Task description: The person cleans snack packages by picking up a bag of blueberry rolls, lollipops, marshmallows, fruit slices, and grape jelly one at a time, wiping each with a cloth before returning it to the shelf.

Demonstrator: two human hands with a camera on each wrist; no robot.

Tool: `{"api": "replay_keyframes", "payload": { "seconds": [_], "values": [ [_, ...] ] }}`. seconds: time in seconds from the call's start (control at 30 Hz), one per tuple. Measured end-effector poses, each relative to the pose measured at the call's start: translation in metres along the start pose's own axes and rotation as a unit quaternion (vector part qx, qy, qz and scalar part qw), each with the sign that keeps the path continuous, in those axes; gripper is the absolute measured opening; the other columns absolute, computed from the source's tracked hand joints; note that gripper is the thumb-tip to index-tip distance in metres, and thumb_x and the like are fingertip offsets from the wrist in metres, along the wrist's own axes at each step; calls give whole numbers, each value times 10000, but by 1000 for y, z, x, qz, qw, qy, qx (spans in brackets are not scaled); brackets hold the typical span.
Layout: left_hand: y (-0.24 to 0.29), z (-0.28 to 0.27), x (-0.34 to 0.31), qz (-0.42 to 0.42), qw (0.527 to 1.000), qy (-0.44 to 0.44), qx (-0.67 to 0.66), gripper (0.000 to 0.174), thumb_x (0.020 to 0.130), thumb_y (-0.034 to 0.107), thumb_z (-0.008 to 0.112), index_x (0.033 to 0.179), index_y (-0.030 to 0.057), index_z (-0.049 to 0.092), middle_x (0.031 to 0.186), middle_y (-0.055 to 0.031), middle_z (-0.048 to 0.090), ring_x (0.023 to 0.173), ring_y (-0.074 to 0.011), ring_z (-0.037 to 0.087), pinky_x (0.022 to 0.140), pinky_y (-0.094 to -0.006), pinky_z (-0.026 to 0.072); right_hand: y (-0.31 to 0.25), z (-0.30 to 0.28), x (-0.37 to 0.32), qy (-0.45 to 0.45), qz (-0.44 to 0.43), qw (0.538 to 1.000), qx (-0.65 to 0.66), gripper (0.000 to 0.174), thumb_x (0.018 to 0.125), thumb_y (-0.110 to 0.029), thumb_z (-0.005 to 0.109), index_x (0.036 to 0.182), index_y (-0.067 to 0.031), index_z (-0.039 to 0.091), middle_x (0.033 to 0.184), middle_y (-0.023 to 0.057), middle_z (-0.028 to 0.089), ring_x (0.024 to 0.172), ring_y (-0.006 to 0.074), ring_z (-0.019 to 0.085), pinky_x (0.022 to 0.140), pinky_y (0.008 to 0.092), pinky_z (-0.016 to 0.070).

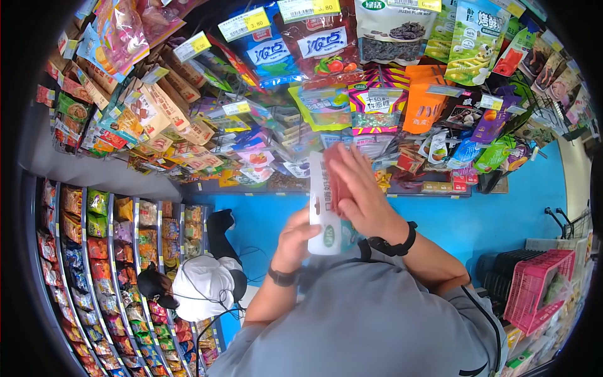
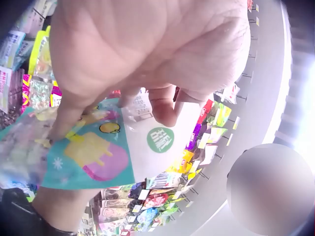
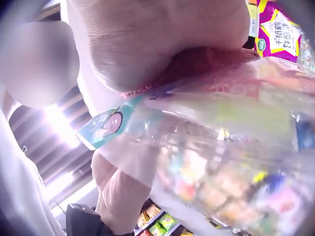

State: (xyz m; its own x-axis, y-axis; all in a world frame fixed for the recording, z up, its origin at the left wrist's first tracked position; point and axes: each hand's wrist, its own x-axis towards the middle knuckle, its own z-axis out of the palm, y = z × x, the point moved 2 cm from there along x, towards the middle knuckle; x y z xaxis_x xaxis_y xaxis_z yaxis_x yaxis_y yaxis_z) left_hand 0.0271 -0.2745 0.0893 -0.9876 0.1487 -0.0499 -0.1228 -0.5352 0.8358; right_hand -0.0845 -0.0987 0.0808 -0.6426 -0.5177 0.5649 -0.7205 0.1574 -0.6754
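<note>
Bag [image 1: 324, 220] of snacks sits near the middle of the head view, held up in front of our chest. The long axis of its white strip runs roughly from 12 to 6 o'clock, and the edge with the hanging hole faces 9 o'clock. A green round logo [image 1: 328, 236] lies at the strip's 6 o'clock end.

Our left hand [image 1: 294, 242] grips the bag from 7 o'clock, thumb across the white strip. In the left wrist view, our fingers bend over the bag, whose teal part shows an ice pop picture [image 2: 98, 155] and whose white part lies on its 3 o'clock side.

Our right hand [image 1: 370, 201] is open, fingers nearly straight and slanting toward 11 o'clock over the bag's 3 o'clock side. A reddish patch [image 3: 211, 69] shows beside that palm; we cannot tell whether it belongs to the bag.

Hanging packets fill the rack at 12 o'clock, among them an orange packet [image 1: 424, 100] and a purple packet [image 1: 377, 110] side by side. Snack shelves [image 1: 112, 276] stand at 8 o'clock, with a person in white [image 1: 207, 288] beside them. A pink basket [image 1: 540, 295] is at 4 o'clock.
</note>
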Motion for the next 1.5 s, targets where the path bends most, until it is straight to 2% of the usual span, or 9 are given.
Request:
{"api": "replay_keyframes", "payload": {
  "seconds": [0.17, 0.37, 0.43, 0.5, 0.63, 0.9, 1.03, 1.2, 1.5],
  "values": [
    [-9, 4, 15, 26, 998, 29, -51, 602, 1015, 310, 618, 1472, -73, 534, 1383, -199, 659, 1248, -261, 664, 1048, -386, 539, 12, -2, -4, 13, 32, 999, 29, 677, 1039, -364, 595, 1621, -53, 446, 1735, 230, 352, 1586, 508, 317, 1280, 645, 234],
    [-10, 12, 16, 77, 981, 159, -74, 622, 1053, 286, 594, 1574, -20, 446, 1502, -181, 597, 1367, -297, 600, 1138, -416, 488, -38, -1, -12, -73, -117, 989, -51, 799, 910, -496, 737, 1562, -79, 544, 1698, 198, 424, 1582, 454, 360, 1269, 609, 288],
    [-7, 0, 9, 90, 978, 116, 150, 608, 1076, 293, 516, 1590, -18, 427, 1551, -180, 561, 1422, -309, 565, 1190, -438, 446, -48, 2, -13, -68, -119, 988, -68, 806, 869, -563, 737, 1535, -134, 590, 1684, 200, 437, 1565, 465, 379, 1251, 660, 278],
    [0, 14, 8, 75, 991, 78, -79, 623, 1067, 303, 518, 1591, -21, 424, 1548, -183, 562, 1424, -308, 565, 1193, -440, 446, -45, 3, -14, -52, -123, 988, -82, 780, 894, -596, 702, 1531, -158, 599, 1688, 206, 429, 1561, 485, 374, 1239, 694, 267],
    [7, 9, 13, 90, 968, -80, -223, 773, 996, 338, 628, 1605, -61, 367, 1513, -241, 565, 1347, -352, 623, 1105, -460, 531, -24, 3, -19, -19, -87, 990, -105, 782, 992, -671, 565, 1584, -160, 535, 1723, 250, 355, 1567, 529, 329, 1232, 732, 226],
    [20, 20, -2, 81, 983, 1, -165, 780, 1003, 305, 649, 1618, -61, 339, 1525, -269, 557, 1345, -420, 629, 1027, -511, 599, 16, 10, -28, 10, 33, 995, 90, 672, 1091, -345, 537, 1656, -16, 380, 1747, 272, 283, 1617, 469, 272, 1315, 525, 230],
    [18, 9, -11, 96, 982, -11, -163, 797, 999, 314, 627, 1608, -108, 334, 1543, -286, 540, 1378, -402, 606, 1145, -521, 507, 24, 20, -39, 8, 84, 989, 124, 631, 1122, -321, 481, 1656, -2, 370, 1747, 259, 292, 1627, 435, 270, 1317, 489, 232],
    [13, -4, -22, 127, 973, 32, -188, 692, 1016, 242, 650, 1592, -45, 398, 1498, -241, 604, 1267, -373, 694, 1012, -487, 612, 33, 30, -48, 15, 141, 976, 167, 638, 1150, -363, 445, 1651, 22, 358, 1752, 227, 305, 1638, 378, 276, 1322, 468, 227],
    [24, -11, -27, 154, 963, 8, -222, 642, 1025, 220, 616, 1582, -30, 417, 1489, -236, 616, 1263, -371, 701, 969, -512, 641, 63, 64, -64, 151, 312, 772, 533, 487, 1193, -231, 420, 1634, -27, 385, 1578, 111, 519, 1465, 191, 489, 1233, 367, 390]
  ]
}}
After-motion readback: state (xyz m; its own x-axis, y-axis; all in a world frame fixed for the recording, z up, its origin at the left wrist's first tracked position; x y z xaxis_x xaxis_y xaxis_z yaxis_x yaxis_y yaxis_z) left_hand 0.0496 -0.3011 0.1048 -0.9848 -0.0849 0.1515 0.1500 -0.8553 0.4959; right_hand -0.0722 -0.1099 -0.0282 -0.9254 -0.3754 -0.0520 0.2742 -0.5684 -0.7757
